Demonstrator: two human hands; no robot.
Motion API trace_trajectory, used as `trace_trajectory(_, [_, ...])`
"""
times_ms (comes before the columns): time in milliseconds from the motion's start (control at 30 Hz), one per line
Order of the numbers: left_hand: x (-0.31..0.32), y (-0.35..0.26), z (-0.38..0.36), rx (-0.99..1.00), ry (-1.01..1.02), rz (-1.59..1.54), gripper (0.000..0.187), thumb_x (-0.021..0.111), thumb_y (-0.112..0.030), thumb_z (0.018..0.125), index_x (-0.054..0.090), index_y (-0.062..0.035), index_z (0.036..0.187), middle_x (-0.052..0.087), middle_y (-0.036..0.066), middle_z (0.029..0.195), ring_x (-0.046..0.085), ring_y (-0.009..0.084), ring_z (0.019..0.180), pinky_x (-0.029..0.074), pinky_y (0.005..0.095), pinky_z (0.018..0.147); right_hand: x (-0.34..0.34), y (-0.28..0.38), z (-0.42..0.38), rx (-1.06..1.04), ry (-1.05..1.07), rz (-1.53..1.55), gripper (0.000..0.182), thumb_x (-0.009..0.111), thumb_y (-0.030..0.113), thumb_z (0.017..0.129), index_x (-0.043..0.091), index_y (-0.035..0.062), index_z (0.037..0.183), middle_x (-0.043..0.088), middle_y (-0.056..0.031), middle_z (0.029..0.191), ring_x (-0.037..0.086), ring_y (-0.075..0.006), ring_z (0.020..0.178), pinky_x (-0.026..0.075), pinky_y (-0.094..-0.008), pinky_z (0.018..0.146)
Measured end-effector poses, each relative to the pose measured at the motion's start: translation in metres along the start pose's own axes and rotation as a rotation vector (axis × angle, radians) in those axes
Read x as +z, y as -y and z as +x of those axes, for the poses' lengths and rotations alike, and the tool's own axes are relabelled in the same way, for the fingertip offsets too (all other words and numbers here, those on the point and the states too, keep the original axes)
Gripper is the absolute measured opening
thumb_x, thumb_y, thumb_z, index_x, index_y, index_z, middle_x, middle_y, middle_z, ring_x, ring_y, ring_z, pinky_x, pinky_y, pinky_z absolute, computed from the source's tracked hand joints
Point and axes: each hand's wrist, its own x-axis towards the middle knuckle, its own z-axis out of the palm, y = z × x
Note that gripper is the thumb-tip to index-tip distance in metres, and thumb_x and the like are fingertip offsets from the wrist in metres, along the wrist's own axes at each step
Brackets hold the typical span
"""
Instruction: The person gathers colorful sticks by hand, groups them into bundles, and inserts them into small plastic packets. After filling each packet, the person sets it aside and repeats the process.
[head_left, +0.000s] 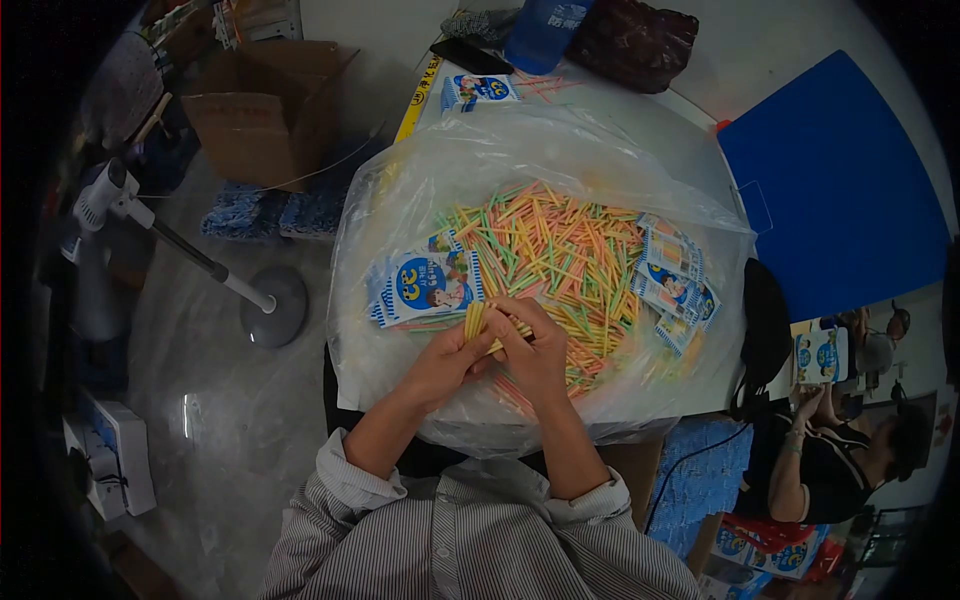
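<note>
My left hand and my right hand meet over the near side of a loose pile. Between them is a small bunch of thin yellow sticks, gripped by the fingers of both. The pile of thin sticks, in yellow, green, pink and orange, lies on a clear plastic sheet. Just beyond my left hand rest blue and white printed packets. More packets, some with sticks showing inside, lie at the pile's right edge.
At the table's back stand a blue container, a dark bag, a phone and another packet. A cardboard box and a fan stand are left. Right are a blue panel and another person.
</note>
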Motion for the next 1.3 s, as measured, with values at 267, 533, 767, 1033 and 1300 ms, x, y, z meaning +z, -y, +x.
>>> trace_trajectory(267, [0.002, -0.007, -0.003, -0.062, 0.010, -0.040, 0.017, 0.041, -0.020, 0.089, 0.048, -0.0062, 0.097, 0.042, -0.005, 0.073, 0.034, 0.0034, 0.059, 0.028, 0.0152, 0.051, 0.000, -0.008, 0.001, -0.012, -0.006, 0.075, 0.010, 0.054, 0.008, 0.080, 0.054, 0.0023, 0.088, 0.053, -0.0008, 0.080, 0.049, -0.0023, 0.064, 0.040, -0.0137, 0.047])
trace_trajectory(533, [0.003, -0.007, -0.004, -0.067, 0.043, -0.047, 0.017, 0.042, -0.019, 0.089, 0.047, -0.0063, 0.098, 0.042, -0.004, 0.075, 0.033, 0.0038, 0.060, 0.030, 0.0154, 0.054, -0.005, -0.003, 0.005, -0.127, 0.112, -0.121, 0.011, 0.057, 0.006, 0.077, 0.057, 0.0013, 0.087, 0.053, -0.0010, 0.077, 0.049, -0.0037, 0.067, 0.041, -0.0142, 0.054])
trace_trajectory(767, [-0.003, -0.001, -0.002, -0.068, 0.039, -0.081, 0.017, 0.041, -0.020, 0.089, 0.047, -0.0063, 0.097, 0.040, -0.005, 0.073, 0.033, 0.0038, 0.060, 0.029, 0.0160, 0.052, -0.002, 0.015, 0.000, 0.166, 0.079, 0.151, 0.014, 0.054, 0.004, 0.079, 0.054, 0.0000, 0.092, 0.052, -0.0010, 0.074, 0.049, -0.0041, 0.068, 0.042, -0.0150, 0.051])
trace_trajectory(1033, [0.006, -0.009, -0.005, -0.076, 0.023, -0.064, 0.017, 0.041, -0.021, 0.089, 0.048, -0.0064, 0.094, 0.040, -0.005, 0.072, 0.034, 0.0039, 0.060, 0.030, 0.0162, 0.052, -0.002, 0.012, 0.002, 0.216, 0.119, 0.224, 0.019, 0.051, 0.008, 0.080, 0.050, -0.0016, 0.097, 0.053, -0.0057, 0.081, 0.053, -0.0081, 0.066, 0.047, -0.0205, 0.052])
trace_trajectory(1300, [-0.002, 0.003, -0.002, -0.034, 0.066, -0.020, 0.018, 0.040, -0.023, 0.089, 0.048, -0.0070, 0.090, 0.041, -0.005, 0.071, 0.034, 0.0033, 0.060, 0.029, 0.0159, 0.052, -0.003, -0.001, 0.004, 0.127, 0.110, 0.034, 0.015, 0.055, 0.007, 0.078, 0.055, -0.0009, 0.091, 0.053, -0.0012, 0.075, 0.050, -0.0043, 0.065, 0.043, -0.0172, 0.050])
